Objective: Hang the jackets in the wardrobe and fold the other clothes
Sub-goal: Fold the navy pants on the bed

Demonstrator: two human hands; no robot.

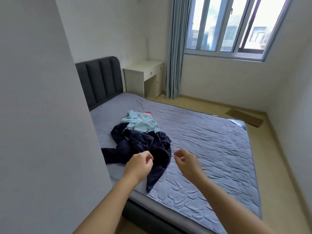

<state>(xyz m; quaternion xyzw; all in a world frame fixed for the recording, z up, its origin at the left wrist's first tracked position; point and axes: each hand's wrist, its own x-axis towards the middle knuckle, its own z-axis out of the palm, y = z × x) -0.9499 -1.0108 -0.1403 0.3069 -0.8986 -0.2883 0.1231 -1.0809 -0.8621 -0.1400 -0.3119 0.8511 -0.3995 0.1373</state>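
Navy garment (143, 149), crumpled on the bed (211, 141) with a pale blue garment (141, 122) at its 12 o'clock: likely soft, light, limp, best taken at the shoulders; left hand (139, 163) and right hand (184, 159) above, fingers (149, 160) loosely curled, empty; open bed at 3 o'clock, white panel (42, 115) at 9.

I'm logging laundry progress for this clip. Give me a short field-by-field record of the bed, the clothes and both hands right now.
setting: bedroom, bed with grey quilted mattress
clothes: dark navy garment and light blue garment, crumpled, touching in one pile
left hand: in front of the navy garment, fingers loosely curled, nothing visibly held
right hand: over bare mattress, fingers loosely curled, empty
folded or hung: nothing yet
nearby: white desk, blue curtain, window
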